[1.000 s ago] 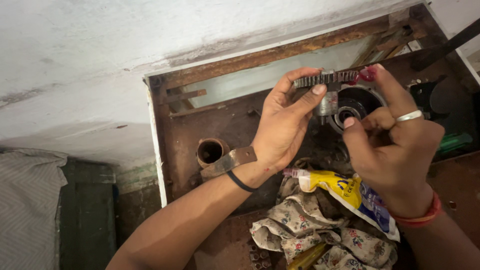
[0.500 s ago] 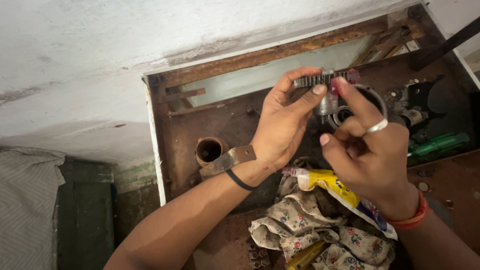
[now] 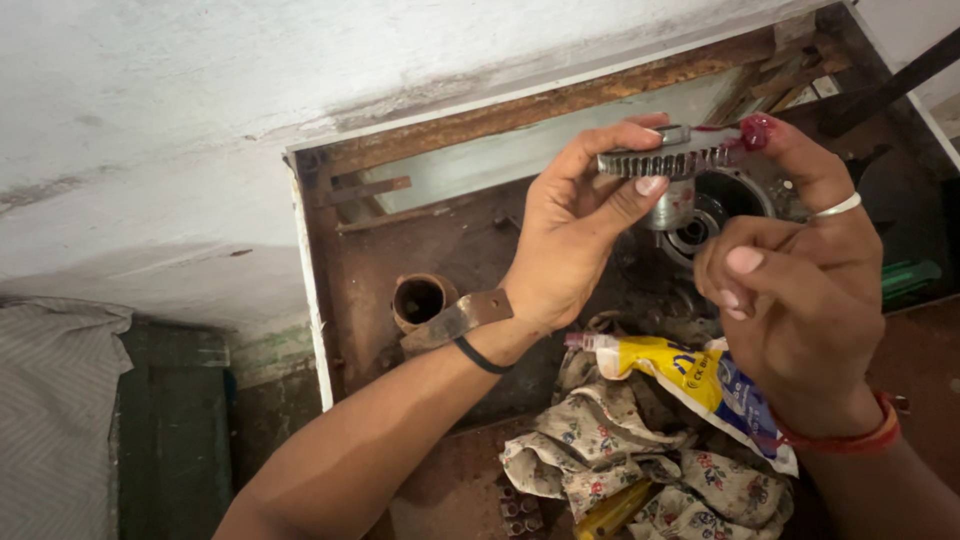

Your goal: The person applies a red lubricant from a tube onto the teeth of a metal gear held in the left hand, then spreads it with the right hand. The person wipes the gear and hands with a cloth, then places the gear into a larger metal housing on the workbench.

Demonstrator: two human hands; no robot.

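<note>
Head view, the only one: left hand grasps a grey toothed metal gear wheel by its rim, thumb under the teeth, fingers curled over the top, gear seen edge-on and held up over the middle of a rusty brown metal machine housing. A short grey metal hub sticks down from the gear's underside. Right hand is mostly curled, silver ring on one finger, with its red-smeared index fingertip pressed against the right end of the gear's toothed edge; it is touching, not clamping, nothing gripped in that hand as far as visible. Directly below the gear, inside the housing, sits a round dark metal bearing seat, partly hidden by both hands. Black band and a rusty metal strap sit at the left wrist, whether the strap is on the wrist or part of the housing, cannot tell. Red thread band on the right wrist. Left of that, a round rusty pipe opening in the housing floor. Near edge of the housing: a yellow and blue plastic tube pouch lying on a crumpled floral cloth rag, just under the right hand. A green tool handle lies at the right side of the housing, mostly hidden. Behind it all, a stained white wall.
</note>
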